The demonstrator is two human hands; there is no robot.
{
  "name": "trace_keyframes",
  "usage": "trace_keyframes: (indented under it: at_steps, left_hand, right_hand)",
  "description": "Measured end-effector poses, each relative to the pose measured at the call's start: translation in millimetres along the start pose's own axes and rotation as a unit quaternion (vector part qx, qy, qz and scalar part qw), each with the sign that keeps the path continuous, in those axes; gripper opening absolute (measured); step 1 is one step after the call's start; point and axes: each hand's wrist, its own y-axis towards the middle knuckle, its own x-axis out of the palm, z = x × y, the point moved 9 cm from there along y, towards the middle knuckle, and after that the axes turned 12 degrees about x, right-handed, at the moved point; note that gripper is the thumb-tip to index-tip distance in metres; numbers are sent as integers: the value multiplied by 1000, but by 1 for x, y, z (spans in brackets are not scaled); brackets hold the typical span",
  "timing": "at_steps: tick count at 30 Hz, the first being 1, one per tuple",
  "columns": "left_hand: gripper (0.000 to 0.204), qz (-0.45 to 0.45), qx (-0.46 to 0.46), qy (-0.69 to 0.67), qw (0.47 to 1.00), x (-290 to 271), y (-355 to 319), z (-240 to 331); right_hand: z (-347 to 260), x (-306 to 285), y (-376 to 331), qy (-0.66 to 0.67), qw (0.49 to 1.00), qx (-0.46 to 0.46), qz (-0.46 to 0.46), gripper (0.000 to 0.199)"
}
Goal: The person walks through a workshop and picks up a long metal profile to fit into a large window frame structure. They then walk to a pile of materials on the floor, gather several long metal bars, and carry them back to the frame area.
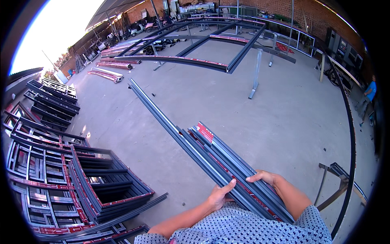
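Observation:
A bundle of dark grey metal window-frame profiles [231,156] lies across my front, slanting away toward the far left. One or two lengths [156,112] reach well beyond the shorter ones. Red protective film [205,133] covers the end of a short profile, and red strips run along others. My left hand [220,194] is closed around the bundle's left side, thumb on top. On the right side, my right hand [263,177] grips the same bundle, its thumb over the upper face. The fingers beneath the profiles are hidden, as are the near ends.
Stacked dark frames [109,179] fill the lower left, with more frames [53,101] behind. A large frame [195,61] rests on metal stands [256,75] ahead. Bundled profiles [106,74] lie on the floor far left. A stand [337,183] is at right; a person [369,95] is far right.

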Motion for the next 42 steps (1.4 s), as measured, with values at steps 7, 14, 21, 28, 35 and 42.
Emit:
trace_keyframes:
  at_steps: [7,14,21,28,35,42]
  left_hand:
    - [89,18,16,-1,1000,-51,99,93]
    - [85,-7,44,-7,999,-121,208,204]
    - [91,-32,38,39,998,-184,284,344]
    - [80,-38,60,33,997,-231,362,456]
    - [87,-68,75,56,993,-276,469,560]
    - [81,-21,92,65,993,-337,569,665]
  right_hand:
    - [-148,-21,55,-32,999,2,-11,93]
    - [-304,-24,108,-51,998,11,32,95]
    - [-446,-15,174,-24,998,-51,37,97]
    - [-583,1,197,10,996,-80,27,99]
    - [-716,-37,260,-10,997,-77,25,101]
    - [-859,-44,318,41,995,-77,-41,102]
